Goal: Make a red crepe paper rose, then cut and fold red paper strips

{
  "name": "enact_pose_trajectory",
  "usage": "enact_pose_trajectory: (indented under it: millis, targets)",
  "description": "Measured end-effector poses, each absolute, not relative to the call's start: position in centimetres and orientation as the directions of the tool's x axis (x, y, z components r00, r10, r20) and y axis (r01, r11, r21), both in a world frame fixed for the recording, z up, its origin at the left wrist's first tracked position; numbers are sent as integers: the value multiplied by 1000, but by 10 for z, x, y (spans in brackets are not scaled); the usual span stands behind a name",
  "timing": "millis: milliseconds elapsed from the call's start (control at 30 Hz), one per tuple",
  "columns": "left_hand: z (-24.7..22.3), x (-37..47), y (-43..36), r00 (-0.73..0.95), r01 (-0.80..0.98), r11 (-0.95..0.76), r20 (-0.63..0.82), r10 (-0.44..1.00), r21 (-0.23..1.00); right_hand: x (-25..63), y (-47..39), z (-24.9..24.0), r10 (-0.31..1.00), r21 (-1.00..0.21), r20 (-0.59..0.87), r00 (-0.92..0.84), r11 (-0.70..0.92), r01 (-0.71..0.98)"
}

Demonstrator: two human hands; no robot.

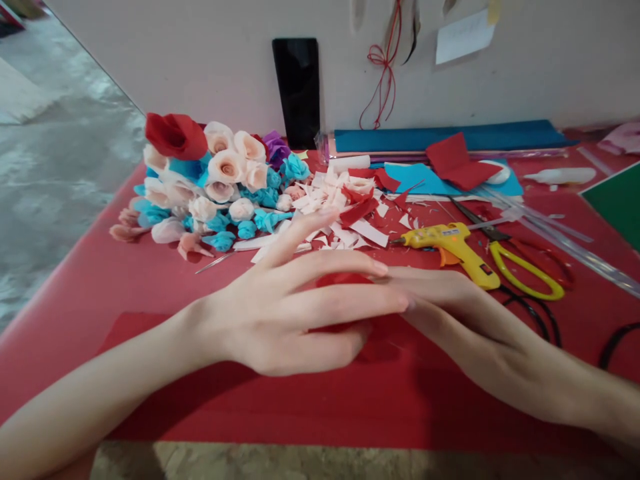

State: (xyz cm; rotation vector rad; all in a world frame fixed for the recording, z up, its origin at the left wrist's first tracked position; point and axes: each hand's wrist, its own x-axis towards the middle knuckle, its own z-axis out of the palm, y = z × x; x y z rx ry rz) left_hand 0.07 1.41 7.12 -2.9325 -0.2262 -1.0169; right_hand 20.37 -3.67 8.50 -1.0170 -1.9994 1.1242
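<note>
My left hand [300, 300] reaches in from the left with its fingers spread and slightly curved, palm down over a piece of red paper [345, 279]. Its middle fingertips meet my right hand [440, 293], which comes from the right with a bent wrist. The ends of my right fingers are hidden behind the left ones, so any grip there cannot be seen. Parts of the red paper show between and beneath my left fingers. Under both forearms lies a flat darker red sheet [200, 407] along the table's front edge.
Paper flowers [225, 167] crowd the back left, beside pale paper scraps [325, 193]. A yellow glue gun [440, 239], scissors [525, 273], clear glue sticks [575, 243] and a small bottle [563, 176] lie right. Behind, a black phone [299, 93] leans on the wall.
</note>
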Motion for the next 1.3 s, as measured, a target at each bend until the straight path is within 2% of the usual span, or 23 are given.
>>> enact_pose_trajectory:
  millis: [100,200,367,467,667,800,900,967,1167,1300]
  targets:
    - [68,2,11,785,220,-961,554,277,169,204,-38,86,861,-881,128,-492,327,343]
    - [65,3,11,761,220,-952,573,303,212,203,-40,86,862,-875,130,-489,332,353]
    - [61,4,15,708,219,-963,654,267,156,203,-40,79,858,-879,111,-501,320,353]
    - [61,4,17,676,243,-955,676,293,171,206,-37,73,889,-888,67,-452,260,379]
    - [64,2,18,643,270,-945,696,319,183,208,-28,70,877,-964,-103,-469,29,266]
    - [65,3,19,644,280,-949,705,298,145,205,-27,69,849,-970,-231,-476,-159,186]
    - [65,3,19,636,277,-947,707,309,165,205,-27,68,828,-957,-288,-480,-258,129]
    - [65,3,20,638,271,-948,707,305,165,205,-26,68,824,-952,-303,-478,-289,106]
    - [64,2,22,639,253,-966,742,201,44,204,-25,72,814,-940,-339,-471,-313,134]
    - [61,3,21,625,265,-960,742,242,90,203,-26,71,831,-943,-334,-445,-292,161]
